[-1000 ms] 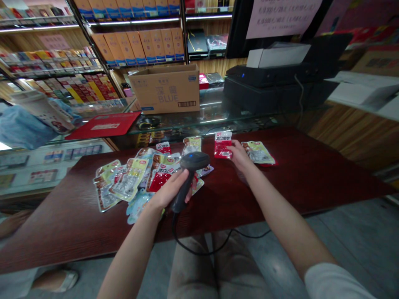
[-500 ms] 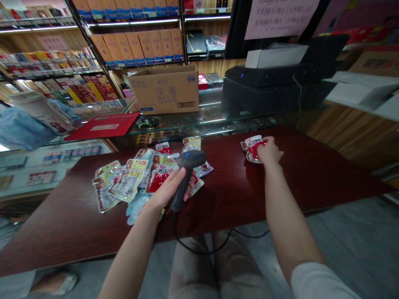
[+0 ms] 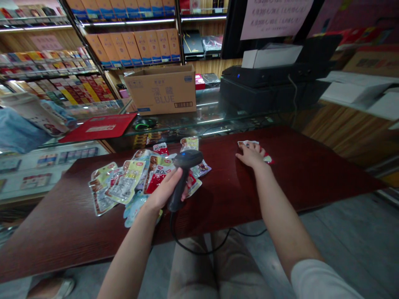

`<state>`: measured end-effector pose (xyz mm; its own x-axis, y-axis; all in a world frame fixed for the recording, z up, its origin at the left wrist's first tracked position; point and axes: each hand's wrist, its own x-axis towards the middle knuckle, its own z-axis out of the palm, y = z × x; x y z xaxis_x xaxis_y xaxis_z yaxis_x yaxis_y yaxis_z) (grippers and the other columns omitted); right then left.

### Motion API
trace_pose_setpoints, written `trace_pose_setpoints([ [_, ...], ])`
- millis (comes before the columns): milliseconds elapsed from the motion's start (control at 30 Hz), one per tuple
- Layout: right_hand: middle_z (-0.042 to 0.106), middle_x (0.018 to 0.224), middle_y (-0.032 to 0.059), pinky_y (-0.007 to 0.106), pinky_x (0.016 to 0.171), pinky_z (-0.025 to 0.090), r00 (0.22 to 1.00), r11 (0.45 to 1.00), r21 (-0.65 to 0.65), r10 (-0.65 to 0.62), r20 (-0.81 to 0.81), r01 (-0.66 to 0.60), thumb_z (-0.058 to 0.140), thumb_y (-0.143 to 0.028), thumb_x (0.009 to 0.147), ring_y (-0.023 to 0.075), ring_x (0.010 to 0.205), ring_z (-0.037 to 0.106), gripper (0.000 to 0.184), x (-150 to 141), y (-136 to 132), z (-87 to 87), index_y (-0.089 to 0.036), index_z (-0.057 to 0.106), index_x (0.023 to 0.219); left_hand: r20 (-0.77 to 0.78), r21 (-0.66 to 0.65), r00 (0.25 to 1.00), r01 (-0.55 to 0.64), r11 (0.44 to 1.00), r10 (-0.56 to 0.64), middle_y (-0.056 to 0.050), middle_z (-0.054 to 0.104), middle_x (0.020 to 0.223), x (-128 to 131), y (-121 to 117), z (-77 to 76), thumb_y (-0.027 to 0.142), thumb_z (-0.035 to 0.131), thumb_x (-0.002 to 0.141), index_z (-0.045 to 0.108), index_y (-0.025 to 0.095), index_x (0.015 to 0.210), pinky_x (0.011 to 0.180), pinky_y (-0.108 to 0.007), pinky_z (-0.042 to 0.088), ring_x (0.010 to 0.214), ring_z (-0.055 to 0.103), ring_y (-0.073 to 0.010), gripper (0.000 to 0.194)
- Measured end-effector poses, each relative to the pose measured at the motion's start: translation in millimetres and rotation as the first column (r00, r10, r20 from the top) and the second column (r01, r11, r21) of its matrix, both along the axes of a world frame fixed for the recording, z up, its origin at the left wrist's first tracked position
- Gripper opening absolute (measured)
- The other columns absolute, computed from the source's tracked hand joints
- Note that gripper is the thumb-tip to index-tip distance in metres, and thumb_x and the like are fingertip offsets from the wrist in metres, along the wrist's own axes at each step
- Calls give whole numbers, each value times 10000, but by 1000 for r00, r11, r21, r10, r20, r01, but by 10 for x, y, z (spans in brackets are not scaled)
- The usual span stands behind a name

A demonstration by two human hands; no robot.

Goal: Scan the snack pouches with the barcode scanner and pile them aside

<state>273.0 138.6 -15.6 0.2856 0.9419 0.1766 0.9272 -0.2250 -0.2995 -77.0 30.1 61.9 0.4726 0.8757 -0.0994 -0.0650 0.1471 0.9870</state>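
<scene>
My left hand [image 3: 166, 185] is wrapped round the grip of a black barcode scanner [image 3: 183, 168], its head pointing away and a blue light lit on top. Behind and beside it lies a loose pile of snack packets [image 3: 132, 178], red, yellow-green and blue. On the right, my right hand [image 3: 252, 156] rests palm down with fingers spread over a few red and white snack packets [image 3: 267, 158]. Most of these packets are hidden under the palm; only their edges show.
The dark red wooden table [image 3: 224, 195] carries the packets. Behind it, a glass counter holds a cardboard box [image 3: 160, 91], a red folder [image 3: 99, 126] and a black machine [image 3: 268, 91]. The scanner's cable [image 3: 199, 252] loops down over the table's front edge.
My right hand has gone from gripping a red packet to lying spread on top of the packets, slightly further left. The left hand still holds the scanner in much the same place.
</scene>
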Motion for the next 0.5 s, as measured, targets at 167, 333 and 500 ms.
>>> trace_pose_setpoints([
  [167,513,1474,190,718,1134,198,999,999,-12,-42,-21,42,535,-251,848,392,1407,386,383,148,19,-48,-210,660,1208,12,-5,1000,-1,1000,1,3,595,593,1,-3,31,800,628,744,567,162,911,406,-242,369,425,499,-116,662],
  [333,454,1540,179,757,1145,101,994,993,51,-101,-35,103,577,-307,865,427,1465,302,353,53,-66,100,-188,669,1184,11,0,1000,-3,1000,3,16,559,555,-20,-1,45,811,628,735,592,155,990,410,-244,369,430,496,-126,705],
  [500,609,1359,146,591,1132,323,967,947,297,178,-181,-118,538,-315,906,351,1333,480,324,-366,-72,201,-220,655,1193,16,14,999,-35,999,35,3,562,525,-70,37,-1,827,551,778,626,138,979,423,-246,375,424,502,-130,722],
])
